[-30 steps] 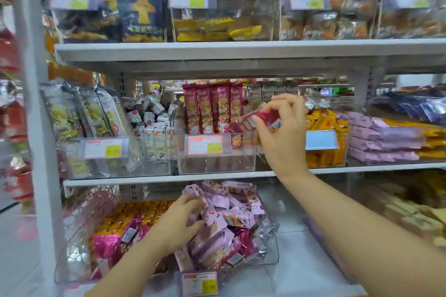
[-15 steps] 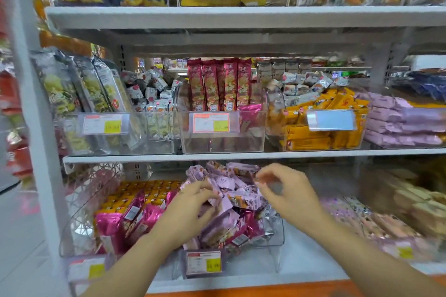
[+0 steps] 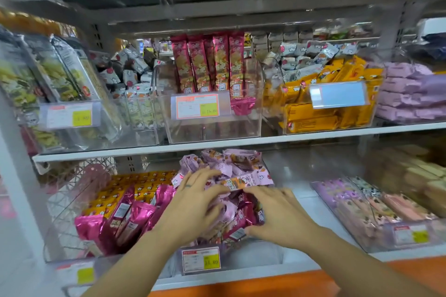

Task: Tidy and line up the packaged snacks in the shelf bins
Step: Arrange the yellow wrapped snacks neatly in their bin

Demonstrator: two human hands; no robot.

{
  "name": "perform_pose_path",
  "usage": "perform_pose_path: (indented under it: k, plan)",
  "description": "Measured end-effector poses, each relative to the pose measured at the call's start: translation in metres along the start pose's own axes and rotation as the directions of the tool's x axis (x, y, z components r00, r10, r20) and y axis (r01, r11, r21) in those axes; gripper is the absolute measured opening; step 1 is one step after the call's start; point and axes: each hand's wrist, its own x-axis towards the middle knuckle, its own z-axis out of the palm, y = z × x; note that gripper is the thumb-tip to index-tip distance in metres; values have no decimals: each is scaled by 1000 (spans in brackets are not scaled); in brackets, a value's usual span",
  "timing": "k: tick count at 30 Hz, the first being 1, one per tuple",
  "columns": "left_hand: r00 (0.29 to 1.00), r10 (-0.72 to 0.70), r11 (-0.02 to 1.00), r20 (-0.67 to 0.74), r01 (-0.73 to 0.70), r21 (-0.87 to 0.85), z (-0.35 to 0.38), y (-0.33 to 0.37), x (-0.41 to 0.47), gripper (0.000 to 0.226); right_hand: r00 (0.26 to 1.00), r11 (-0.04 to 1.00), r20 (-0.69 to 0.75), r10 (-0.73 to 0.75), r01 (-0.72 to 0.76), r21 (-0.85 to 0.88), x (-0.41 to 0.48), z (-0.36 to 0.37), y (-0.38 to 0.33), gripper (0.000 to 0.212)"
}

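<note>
A heap of pink and purple snack packets [image 3: 231, 166] fills a clear bin [image 3: 255, 258] on the lower shelf. My left hand [image 3: 193, 207] lies flat on the left side of the heap with fingers spread. My right hand [image 3: 277, 214] presses on the right side, fingers straight, thumb along the bin's front. Some dark red packets [image 3: 241, 222] lie between my hands. On the middle shelf stands a clear bin [image 3: 217, 128] with upright red snack sticks [image 3: 210, 62] at its back and one magenta packet [image 3: 242, 106] dropped at its front right.
Shiny magenta bags [image 3: 125, 219] and yellow packets [image 3: 135, 181] fill the bin on the left. A bin of pale wafer packs [image 3: 376, 210] sits at the lower right. Yellow packs [image 3: 321, 113] and lilac packs [image 3: 410, 94] occupy the middle shelf on the right. An orange shelf edge [image 3: 265, 284] runs below.
My right hand came down from the middle-shelf bin, leaving the red packet there, and now lies on the lower heap. My left hand spread over the heap. The view tilted down.
</note>
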Motion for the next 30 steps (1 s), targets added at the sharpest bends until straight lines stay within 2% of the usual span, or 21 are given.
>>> perform_pose_path:
  k: [8,12,15,21,26,30]
  plan:
    - [998,29,999,-52,-29,-15,5,-12,-6,38,994,1000,113,-15,16,-12,23,11,-6,82]
    - [997,26,999,-74,-28,-24,7,-15,-10,38,987,998,160,3,-13,61,27,8,-7,85]
    - [995,48,999,-91,-47,12,2,-13,-11,37,983,991,182,2,-27,134,28,9,-7,79]
    - [998,26,994,-64,-19,105,-8,-13,-14,42,999,962,49,-11,-3,275,21,6,-10,53]
    - [998,-28,998,62,24,57,-12,-13,-14,53,998,933,-59,-3,24,359,12,11,-7,49]
    - [996,-39,998,85,36,42,-13,-11,-14,64,995,893,-90,34,11,451,9,9,-11,43]
